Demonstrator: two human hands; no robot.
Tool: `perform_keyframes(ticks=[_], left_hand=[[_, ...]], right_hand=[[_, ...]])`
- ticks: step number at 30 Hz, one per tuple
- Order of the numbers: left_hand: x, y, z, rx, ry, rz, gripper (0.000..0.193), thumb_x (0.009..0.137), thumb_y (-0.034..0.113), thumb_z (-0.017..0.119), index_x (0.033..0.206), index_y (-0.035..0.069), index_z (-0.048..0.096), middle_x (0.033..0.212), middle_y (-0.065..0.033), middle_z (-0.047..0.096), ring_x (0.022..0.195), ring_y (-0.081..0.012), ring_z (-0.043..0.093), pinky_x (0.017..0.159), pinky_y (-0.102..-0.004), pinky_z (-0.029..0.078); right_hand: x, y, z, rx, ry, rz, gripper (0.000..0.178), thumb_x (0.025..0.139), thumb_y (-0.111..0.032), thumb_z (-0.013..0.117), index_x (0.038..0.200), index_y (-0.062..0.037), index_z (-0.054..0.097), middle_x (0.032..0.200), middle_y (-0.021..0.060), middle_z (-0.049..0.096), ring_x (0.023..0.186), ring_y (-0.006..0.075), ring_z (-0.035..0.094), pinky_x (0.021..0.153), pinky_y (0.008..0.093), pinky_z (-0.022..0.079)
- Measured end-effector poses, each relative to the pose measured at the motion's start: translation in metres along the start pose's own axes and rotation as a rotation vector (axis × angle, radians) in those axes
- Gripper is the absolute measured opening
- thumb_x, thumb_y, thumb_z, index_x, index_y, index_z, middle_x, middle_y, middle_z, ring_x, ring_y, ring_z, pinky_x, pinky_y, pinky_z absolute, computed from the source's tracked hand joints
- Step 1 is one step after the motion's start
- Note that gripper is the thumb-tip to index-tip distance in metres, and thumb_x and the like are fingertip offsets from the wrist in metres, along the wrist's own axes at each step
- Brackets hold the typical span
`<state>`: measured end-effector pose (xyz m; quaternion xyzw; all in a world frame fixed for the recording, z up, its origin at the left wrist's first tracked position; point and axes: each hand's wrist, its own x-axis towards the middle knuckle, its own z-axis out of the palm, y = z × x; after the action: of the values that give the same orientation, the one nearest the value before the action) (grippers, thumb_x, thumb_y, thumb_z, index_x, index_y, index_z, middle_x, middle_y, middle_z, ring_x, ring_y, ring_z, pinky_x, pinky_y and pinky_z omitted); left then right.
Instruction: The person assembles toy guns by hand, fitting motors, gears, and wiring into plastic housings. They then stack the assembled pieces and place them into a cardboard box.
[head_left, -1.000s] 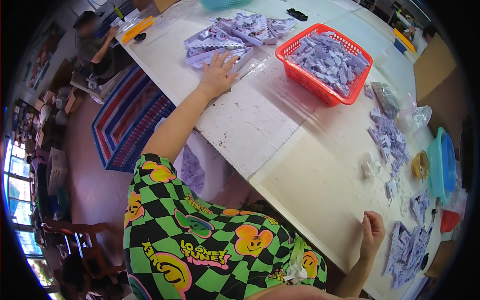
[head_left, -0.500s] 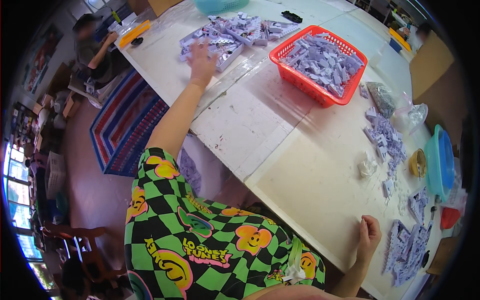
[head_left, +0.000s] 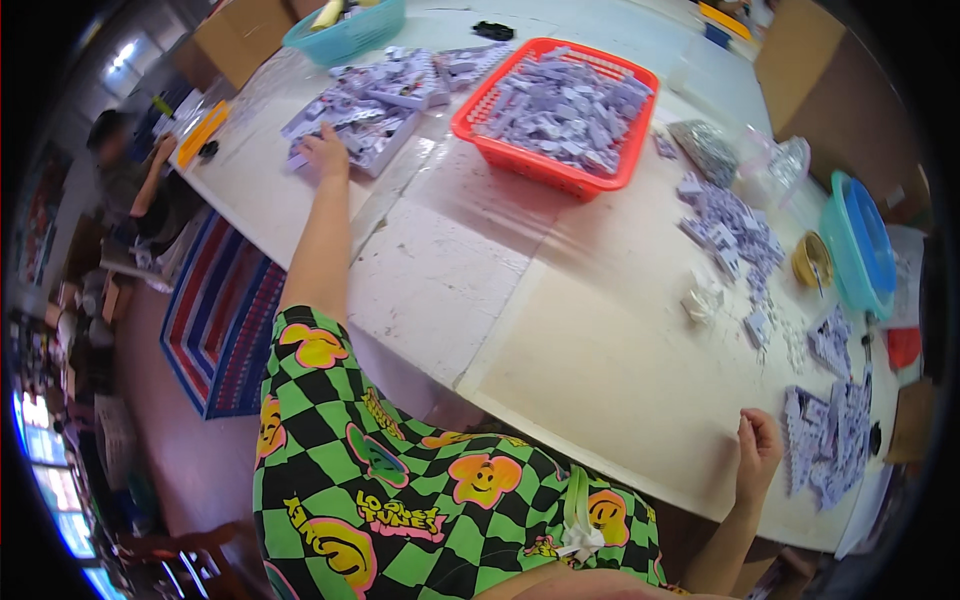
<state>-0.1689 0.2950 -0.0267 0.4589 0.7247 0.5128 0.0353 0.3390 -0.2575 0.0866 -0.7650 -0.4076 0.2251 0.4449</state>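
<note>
One arm [head_left: 322,235] outstretched, L hand [head_left: 326,155] at pale parts [head_left: 362,112], can't tell if pinching; R hand [head_left: 761,448] loosely curled nr table [head_left: 600,340].

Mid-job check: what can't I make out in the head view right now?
- Whether the left hand grips a part: the hand itself covers the spot, slightly blurred.
- What, if anything, the right hand holds: its curled fingers hide the palm.
- The red basket's lower contents: the top layer of pale parts hides them.
- The teal basket's far side: cut off by the upper edge.
</note>
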Motion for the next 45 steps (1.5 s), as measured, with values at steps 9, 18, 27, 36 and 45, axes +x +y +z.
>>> perform_keyframes(ticks=[9, 18, 27, 36, 45], left_hand=[[0.065, -0.085, -0.024, 0.494, 0.060, 0.575, 0.038, 0.087, 0.029, 0.041, 0.115, 0.004, 0.047, 0.102, -0.0168, 0.056, 0.096, -0.0393, 0.050, 0.067, -0.0519, 0.043], [-0.095, 0.205, -0.104, -0.313, 0.058, 0.981, 0.035, 0.088, 0.013, 0.045, 0.117, -0.005, 0.043, 0.122, -0.0179, 0.044, 0.112, -0.0263, 0.044, 0.093, -0.0349, 0.035], [-0.395, 0.351, -0.082, -1.092, -1.445, 0.723, 0.047, 0.084, 0.015, 0.046, 0.126, -0.002, 0.037, 0.126, -0.0132, 0.043, 0.111, -0.0225, 0.043, 0.094, -0.0314, 0.033], [-0.607, 0.470, -0.042, -0.727, -2.133, 0.232, 0.053, 0.084, 0.026, 0.052, 0.126, -0.002, 0.035, 0.113, -0.0125, 0.048, 0.099, -0.0184, 0.048, 0.083, -0.0283, 0.041], [-0.673, 0.501, 0.018, -0.519, -2.456, 0.087, 0.028, 0.085, 0.022, 0.053, 0.099, -0.002, 0.049, 0.099, -0.0117, 0.052, 0.084, -0.0198, 0.056, 0.069, -0.0294, 0.052]], right_hand=[[0.019, 0.026, -0.122, -0.169, 0.349, 0.044, 0.020, 0.082, -0.018, 0.057, 0.090, -0.0002, 0.061, 0.072, -0.0023, 0.053, 0.067, 0.0044, 0.045, 0.059, 0.0185, 0.034], [0.005, 0.124, -0.287, -0.085, 0.980, 0.274, 0.033, 0.078, -0.028, 0.060, 0.101, -0.0048, 0.060, 0.082, -0.0008, 0.059, 0.071, 0.0079, 0.051, 0.060, 0.0202, 0.038], [-0.065, 0.166, -0.363, -0.595, 1.049, 0.604, 0.051, 0.073, -0.041, 0.060, 0.101, 0.0011, 0.059, 0.094, 0.0137, 0.062, 0.089, 0.0239, 0.057, 0.079, 0.0314, 0.043], [-0.067, 0.130, -0.289, -0.675, 0.716, 0.734, 0.046, 0.077, -0.042, 0.055, 0.087, 0.0036, 0.059, 0.079, 0.0114, 0.060, 0.071, 0.0193, 0.057, 0.067, 0.0304, 0.044], [-0.067, 0.127, -0.267, -0.200, 0.634, 0.765, 0.038, 0.079, -0.038, 0.052, 0.084, -0.0013, 0.060, 0.068, 0.0036, 0.055, 0.057, 0.0136, 0.049, 0.054, 0.0253, 0.040]])
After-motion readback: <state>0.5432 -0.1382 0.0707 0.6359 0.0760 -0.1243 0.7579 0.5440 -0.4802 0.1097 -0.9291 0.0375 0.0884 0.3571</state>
